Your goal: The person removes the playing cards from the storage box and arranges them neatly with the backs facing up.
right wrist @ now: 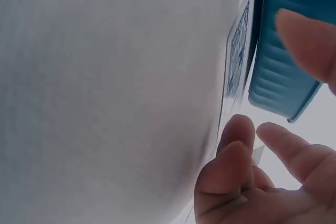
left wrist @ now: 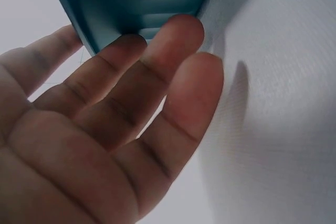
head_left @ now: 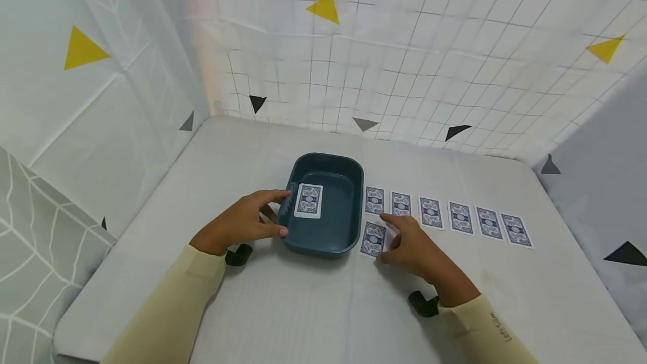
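Observation:
A dark teal plastic tub [head_left: 337, 212] stands on the white table, with one face-down playing card [head_left: 308, 201] inside at its left. At the tub's left side is my left hand [head_left: 249, 219], its index fingertip and thumb touching the rim; in the left wrist view its other fingers are loosely bent beside the wall. My right hand [head_left: 411, 243] hovers at a face-down blue-backed card [head_left: 373, 239] just right of the tub, thumb and index finger spread apart. Whether a fingertip touches that card I cannot tell. In the right wrist view, the card [right wrist: 239, 51] lies flat beside the tub.
Several more face-down cards [head_left: 431, 212] form a row stretching right from the tub. White cloth-like walls, one with a grid [head_left: 384, 72], enclose the table [head_left: 303, 319] at the back and sides. Dark wrist mounts [head_left: 423, 303] sit under both forearms.

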The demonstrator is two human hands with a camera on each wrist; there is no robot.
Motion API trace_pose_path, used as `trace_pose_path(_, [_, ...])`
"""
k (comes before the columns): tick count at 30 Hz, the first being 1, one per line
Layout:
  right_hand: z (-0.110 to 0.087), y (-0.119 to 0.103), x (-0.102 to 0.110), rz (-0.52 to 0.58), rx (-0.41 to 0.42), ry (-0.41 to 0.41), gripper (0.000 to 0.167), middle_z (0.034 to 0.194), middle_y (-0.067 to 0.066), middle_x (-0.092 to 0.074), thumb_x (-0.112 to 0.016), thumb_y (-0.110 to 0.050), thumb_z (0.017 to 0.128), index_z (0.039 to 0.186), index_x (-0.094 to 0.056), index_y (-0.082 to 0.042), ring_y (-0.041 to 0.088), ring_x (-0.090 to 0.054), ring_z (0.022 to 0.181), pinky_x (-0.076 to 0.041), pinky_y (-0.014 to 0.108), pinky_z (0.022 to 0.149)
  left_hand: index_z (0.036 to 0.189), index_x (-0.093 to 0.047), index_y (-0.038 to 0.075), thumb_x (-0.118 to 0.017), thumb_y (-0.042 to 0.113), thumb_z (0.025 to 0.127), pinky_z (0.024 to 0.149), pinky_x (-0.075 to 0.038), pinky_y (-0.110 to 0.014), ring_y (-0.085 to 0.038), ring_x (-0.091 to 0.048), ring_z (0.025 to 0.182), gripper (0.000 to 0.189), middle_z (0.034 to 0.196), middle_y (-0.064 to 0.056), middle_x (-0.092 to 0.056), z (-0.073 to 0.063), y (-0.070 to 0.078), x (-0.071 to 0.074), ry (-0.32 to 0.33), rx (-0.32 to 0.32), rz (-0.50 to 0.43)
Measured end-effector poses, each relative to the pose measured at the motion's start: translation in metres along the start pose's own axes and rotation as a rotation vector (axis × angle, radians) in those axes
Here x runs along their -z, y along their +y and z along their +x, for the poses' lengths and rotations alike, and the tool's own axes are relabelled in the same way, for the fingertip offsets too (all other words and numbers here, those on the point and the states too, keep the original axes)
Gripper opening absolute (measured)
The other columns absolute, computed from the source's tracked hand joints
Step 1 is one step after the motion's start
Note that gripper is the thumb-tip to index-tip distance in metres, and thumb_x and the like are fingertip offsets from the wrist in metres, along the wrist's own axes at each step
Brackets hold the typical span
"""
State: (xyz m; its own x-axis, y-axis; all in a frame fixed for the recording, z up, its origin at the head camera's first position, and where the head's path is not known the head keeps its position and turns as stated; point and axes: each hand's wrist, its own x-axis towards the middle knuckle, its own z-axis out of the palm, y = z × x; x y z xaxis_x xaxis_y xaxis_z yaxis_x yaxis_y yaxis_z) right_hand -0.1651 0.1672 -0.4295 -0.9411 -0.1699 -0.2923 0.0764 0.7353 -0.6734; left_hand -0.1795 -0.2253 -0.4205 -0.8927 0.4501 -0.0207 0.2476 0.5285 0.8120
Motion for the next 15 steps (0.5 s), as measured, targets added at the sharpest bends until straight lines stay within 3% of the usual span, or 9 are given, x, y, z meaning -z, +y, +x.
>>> trace_pose_path(6, [-0.002,-0.011,0.014,0.069,-0.007,0.021,0.096,0.149,0.018,-0.046,-0.092,-0.021,0.083,0.166,-0.042,-0.022,0.031,-0.064,0.103,-0.061,0.038,0.079,0.163,-0.046,0.013,-0.090,0.029,0.090,0.088,-0.061,-0.037,-0.022,-0.068,0.106,0.086,0.152,-0.009,-0.055,0.001,-0.001,0.000,-0.001,0.001,-0.011])
trace_pose_path(10, [-0.001,-0.024,0.026,0.089,0.035,0.047,0.095,0.161,0.015,-0.040,-0.089,-0.022,0.088,0.168,-0.038,-0.025,0.034,-0.060,0.116,-0.061,0.041,0.084,0.163,-0.047,0.013,-0.089,0.030,0.091,0.088,-0.060,-0.037,-0.021,-0.067,0.106,0.085,0.152,-0.009,-0.055,0.001,-0.003,-0.001,0.000,0.003,-0.012])
trace_pose_path(15, [0.001,-0.042,0.034,0.112,0.109,0.067,0.095,0.166,0.011,-0.036,-0.088,-0.024,0.090,0.168,-0.036,-0.026,0.033,-0.057,0.119,-0.061,0.040,0.085,0.163,-0.046,0.013,-0.089,0.031,0.091,0.088,-0.061,-0.037,-0.022,-0.068,0.106,0.086,0.152,-0.009,-0.055,0.001,-0.003,-0.001,0.002,0.007,-0.001])
